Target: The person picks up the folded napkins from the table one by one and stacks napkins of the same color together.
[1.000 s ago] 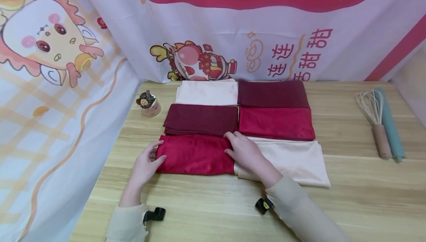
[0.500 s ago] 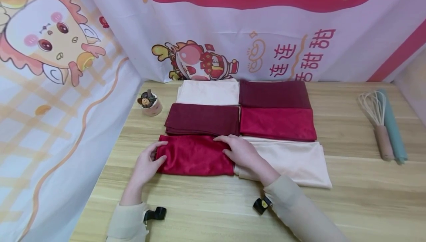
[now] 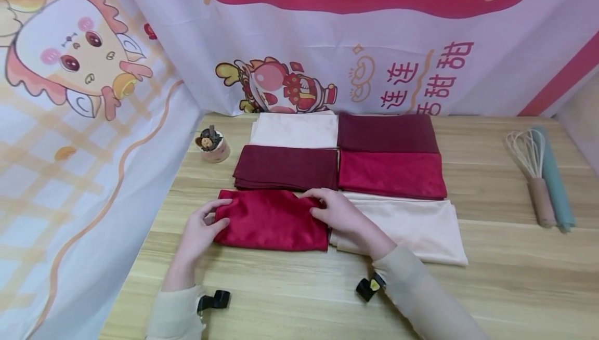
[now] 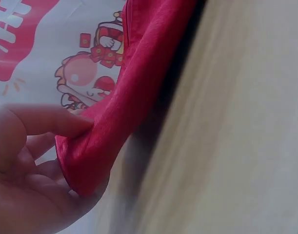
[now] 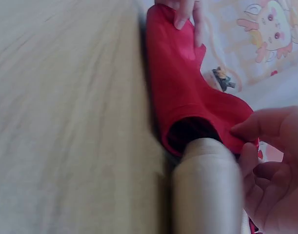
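A folded bright red satin cloth [image 3: 271, 220] lies at the front left of two columns of folded cloths. My left hand [image 3: 197, 232] pinches its left end between thumb and fingers; the left wrist view shows that red corner lifted. At the other end, my right hand [image 3: 341, 214] pinches the cloth near its far right corner. The right wrist view shows the fold gaping like a loop beside the right thumb [image 5: 266, 122]. Right under my right wrist is a folded cream cloth [image 3: 412, 231]. Behind the red cloth is a folded dark maroon cloth [image 3: 285, 167].
Farther back lie a white cloth [image 3: 295, 129], another maroon cloth [image 3: 388, 133] and a second red cloth [image 3: 390, 173]. A small decorated pot [image 3: 213, 145] stands at left. On the right are a whisk [image 3: 538, 184] and a teal rolled item [image 3: 554, 184]. A printed curtain [image 3: 281, 28] hangs behind.
The right hand has shifted left along the red cloth's far edge. Both hands have drawn the cloth slightly toward the front and left, and it now bulges and wrinkles more.
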Available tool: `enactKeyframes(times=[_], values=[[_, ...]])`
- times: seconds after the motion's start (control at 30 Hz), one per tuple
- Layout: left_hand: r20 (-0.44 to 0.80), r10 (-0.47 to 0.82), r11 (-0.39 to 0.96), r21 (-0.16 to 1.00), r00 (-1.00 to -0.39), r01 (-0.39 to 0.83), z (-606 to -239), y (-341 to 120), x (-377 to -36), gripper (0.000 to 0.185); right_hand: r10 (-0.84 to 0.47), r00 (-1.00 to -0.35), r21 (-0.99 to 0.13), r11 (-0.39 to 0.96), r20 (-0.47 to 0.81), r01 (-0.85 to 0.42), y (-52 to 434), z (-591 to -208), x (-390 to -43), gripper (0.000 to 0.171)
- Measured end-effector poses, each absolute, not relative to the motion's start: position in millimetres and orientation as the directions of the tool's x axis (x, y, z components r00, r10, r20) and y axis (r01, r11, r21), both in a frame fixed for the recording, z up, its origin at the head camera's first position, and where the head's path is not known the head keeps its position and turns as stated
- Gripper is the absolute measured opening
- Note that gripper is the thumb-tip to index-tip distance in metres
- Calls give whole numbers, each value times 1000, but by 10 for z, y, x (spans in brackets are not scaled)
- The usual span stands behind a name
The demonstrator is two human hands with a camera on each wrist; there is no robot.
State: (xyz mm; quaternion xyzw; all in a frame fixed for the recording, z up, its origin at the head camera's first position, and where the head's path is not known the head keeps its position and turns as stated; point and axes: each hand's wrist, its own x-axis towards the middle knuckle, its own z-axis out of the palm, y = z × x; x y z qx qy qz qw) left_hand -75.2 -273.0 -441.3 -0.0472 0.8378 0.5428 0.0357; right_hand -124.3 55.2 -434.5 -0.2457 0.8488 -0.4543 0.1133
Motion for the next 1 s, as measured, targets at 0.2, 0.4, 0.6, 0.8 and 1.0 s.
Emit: enactKeyframes(times=[0.2, 0.4, 0.6, 0.8, 1.0], values=[[-96, -31, 321, 942, -995, -101, -4185, -2690, -729, 42, -501, -865, -889, 389, 18, -243, 640, -4208, -1282, 36], [-76, -9, 293, 953, -997, -75, -3934, -2588, -798, 43, -492, -870, -921, 340, -1, -191, 807, -3997, -1333, 35], [10, 2, 241, 970, -1000, 10, -3641, -2485, -920, 40, -471, -882, -954, 268, -11, -132, 941, -3785, -1407, 34], [31, 17, 272, 962, -999, 35, -3430, -2319, -1079, 40, -430, -903, -949, 290, -12, -125, 1088, -3617, -1509, 33], [4, 51, 249, 968, -999, 16, -3546, -1952, -1321, 42, -362, -931, -909, 403, -49, -109, 1457, -3573, -1603, 33]])
